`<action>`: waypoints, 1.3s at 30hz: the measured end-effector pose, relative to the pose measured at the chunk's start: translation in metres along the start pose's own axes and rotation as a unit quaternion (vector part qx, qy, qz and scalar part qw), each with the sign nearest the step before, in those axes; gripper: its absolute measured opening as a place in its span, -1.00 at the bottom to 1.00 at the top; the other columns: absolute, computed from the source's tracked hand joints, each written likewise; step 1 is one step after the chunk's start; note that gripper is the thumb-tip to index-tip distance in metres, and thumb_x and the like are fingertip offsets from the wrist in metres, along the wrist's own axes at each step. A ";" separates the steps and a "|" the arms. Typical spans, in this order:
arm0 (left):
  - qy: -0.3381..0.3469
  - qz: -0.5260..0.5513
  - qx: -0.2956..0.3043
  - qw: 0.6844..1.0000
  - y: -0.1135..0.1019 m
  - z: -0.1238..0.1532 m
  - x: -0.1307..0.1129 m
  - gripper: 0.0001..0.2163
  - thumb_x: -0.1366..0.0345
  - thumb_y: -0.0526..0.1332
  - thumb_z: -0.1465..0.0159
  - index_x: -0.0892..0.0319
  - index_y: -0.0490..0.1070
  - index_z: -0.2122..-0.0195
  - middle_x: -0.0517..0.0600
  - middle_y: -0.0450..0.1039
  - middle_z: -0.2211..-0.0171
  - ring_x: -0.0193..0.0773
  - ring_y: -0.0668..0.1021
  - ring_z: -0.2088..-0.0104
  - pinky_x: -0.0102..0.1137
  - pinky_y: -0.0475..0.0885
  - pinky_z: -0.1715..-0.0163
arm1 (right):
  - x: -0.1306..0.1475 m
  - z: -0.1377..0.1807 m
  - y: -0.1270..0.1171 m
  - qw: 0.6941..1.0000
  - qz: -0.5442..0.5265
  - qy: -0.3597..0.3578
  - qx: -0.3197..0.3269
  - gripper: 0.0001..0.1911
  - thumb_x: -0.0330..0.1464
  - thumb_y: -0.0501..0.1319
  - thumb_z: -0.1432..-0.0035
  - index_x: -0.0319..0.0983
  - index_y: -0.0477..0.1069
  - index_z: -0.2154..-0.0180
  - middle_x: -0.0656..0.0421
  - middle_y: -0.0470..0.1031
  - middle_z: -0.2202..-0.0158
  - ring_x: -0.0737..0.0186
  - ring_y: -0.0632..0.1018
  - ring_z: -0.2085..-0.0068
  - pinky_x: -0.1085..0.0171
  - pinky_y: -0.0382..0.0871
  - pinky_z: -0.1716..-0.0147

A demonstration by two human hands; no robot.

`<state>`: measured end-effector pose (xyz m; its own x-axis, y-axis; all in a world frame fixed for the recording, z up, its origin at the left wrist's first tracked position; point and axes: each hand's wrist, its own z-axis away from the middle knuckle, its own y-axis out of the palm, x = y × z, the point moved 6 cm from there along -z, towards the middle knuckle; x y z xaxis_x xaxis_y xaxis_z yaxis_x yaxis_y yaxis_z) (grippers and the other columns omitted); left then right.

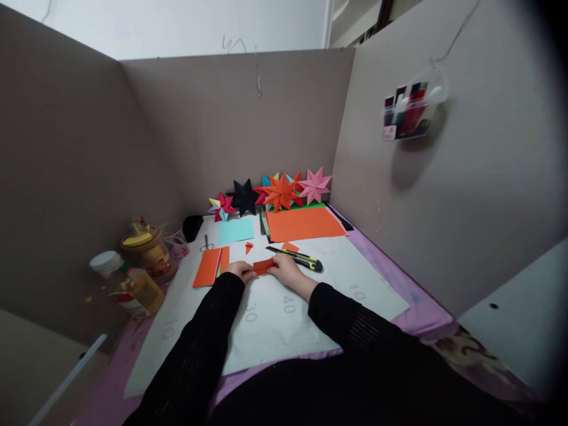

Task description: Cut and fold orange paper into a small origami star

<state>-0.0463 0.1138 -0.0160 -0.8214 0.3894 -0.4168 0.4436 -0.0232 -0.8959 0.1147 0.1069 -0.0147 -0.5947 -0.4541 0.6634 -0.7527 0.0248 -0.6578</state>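
Note:
A small folded piece of orange paper (263, 267) spans the gap between my two hands, low over the white sheet. My left hand (241, 270) pinches its left end, and my right hand (286, 270) grips the right end; some fingertips are hidden. Just beyond the right hand lies a black and yellow utility knife (306, 259), next to a small orange scrap (290, 247). A little folded orange piece (249, 248) sits ahead of the paper. Left of my left hand is a stack of orange cut paper (207, 268).
Paper stars (282, 192) in several colours lean on the back panel. Before them lie large orange sheets (306, 225) and light blue paper (235, 231). Scissors (206, 244), a glue bottle (133, 287) and a brown tub (148, 251) stand left. Grey panels enclose three sides.

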 end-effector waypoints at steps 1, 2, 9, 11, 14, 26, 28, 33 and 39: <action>0.006 0.005 0.001 1.000 0.000 0.000 0.000 -0.80 0.16 0.25 -0.04 0.16 0.53 0.41 -0.04 0.49 0.45 -0.30 0.47 0.40 -0.47 0.30 0.37 | 0.000 0.000 0.000 1.000 -0.006 0.001 -0.001 -0.97 -0.44 0.21 0.08 -0.29 0.39 0.51 0.17 0.40 0.46 0.29 0.37 0.41 0.35 0.18 0.41; 0.010 0.007 0.002 1.000 0.001 -0.001 0.000 -0.80 0.15 0.25 -0.03 0.16 0.53 0.42 -0.05 0.49 0.46 -0.30 0.47 0.41 -0.48 0.30 0.39 | 0.000 0.000 0.001 1.000 -0.016 0.001 0.000 -0.98 -0.45 0.21 0.07 -0.28 0.39 0.49 0.18 0.40 0.46 0.30 0.37 0.42 0.36 0.17 0.42; 0.028 0.004 -0.019 0.999 0.004 -0.004 -0.001 -0.79 0.12 0.27 -0.02 0.18 0.51 0.52 -0.06 0.46 0.53 -0.32 0.46 0.45 -0.50 0.29 0.43 | -0.002 -0.001 0.006 0.998 -0.054 0.016 0.009 -0.97 -0.49 0.15 0.07 -0.27 0.32 0.48 0.22 0.39 0.50 0.33 0.36 0.45 0.39 0.11 0.50; 0.031 -0.001 -0.019 0.999 0.003 -0.003 -0.001 -0.79 0.12 0.28 -0.01 0.17 0.51 0.51 -0.06 0.47 0.53 -0.32 0.47 0.45 -0.49 0.30 0.43 | -0.004 -0.001 0.005 0.998 -0.056 0.019 0.008 -0.96 -0.49 0.16 0.08 -0.27 0.32 0.49 0.23 0.39 0.52 0.34 0.36 0.46 0.40 0.10 0.51; 0.047 0.004 -0.016 0.999 0.003 -0.002 -0.001 -0.82 0.16 0.30 0.01 0.15 0.53 0.45 -0.05 0.49 0.48 -0.31 0.49 0.43 -0.49 0.32 0.41 | -0.008 -0.001 0.006 0.998 -0.058 0.027 0.006 -0.97 -0.48 0.18 0.09 -0.27 0.33 0.50 0.24 0.39 0.52 0.34 0.36 0.47 0.39 0.11 0.50; 0.086 0.004 -0.055 0.995 -0.004 -0.004 0.000 -0.90 0.33 0.28 -0.03 0.14 0.54 0.40 -0.02 0.50 0.44 -0.29 0.51 0.41 -0.46 0.38 0.38 | -0.006 0.000 0.005 0.996 -0.081 0.034 -0.002 -0.91 -0.47 0.17 0.11 -0.27 0.34 0.43 0.24 0.39 0.49 0.33 0.37 0.46 0.40 0.14 0.51; 0.087 -0.008 -0.036 0.996 -0.002 -0.005 -0.004 -0.91 0.34 0.27 -0.03 0.15 0.53 0.41 -0.02 0.50 0.43 -0.29 0.51 0.39 -0.47 0.37 0.36 | -0.006 0.000 0.004 0.997 -0.074 0.034 -0.002 -0.93 -0.47 0.17 0.12 -0.27 0.33 0.46 0.25 0.37 0.51 0.33 0.35 0.47 0.40 0.13 0.51; 0.065 0.003 -0.019 0.998 -0.006 -0.003 -0.007 -0.87 0.30 0.26 -0.04 0.14 0.53 0.37 -0.02 0.51 0.41 -0.31 0.49 0.40 -0.46 0.36 0.36 | -0.008 -0.001 0.004 0.997 -0.068 0.035 0.000 -0.96 -0.50 0.17 0.13 -0.28 0.33 0.50 0.25 0.37 0.54 0.34 0.35 0.48 0.39 0.11 0.51; 0.076 0.100 -0.096 0.987 -0.024 0.006 -0.021 -0.80 0.30 0.17 -0.12 0.16 0.50 0.24 0.02 0.53 0.29 -0.32 0.50 0.36 -0.48 0.36 0.40 | -0.007 -0.001 0.005 0.996 -0.077 0.038 -0.003 -0.95 -0.51 0.16 0.13 -0.29 0.33 0.51 0.25 0.38 0.53 0.34 0.37 0.46 0.40 0.13 0.50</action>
<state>-0.0420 0.1008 0.0128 -0.6545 0.5281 -0.5411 0.6629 0.0566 -0.7466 0.1150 0.1110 -0.0226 -0.4920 -0.3836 0.7815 -0.8381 -0.0344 -0.5445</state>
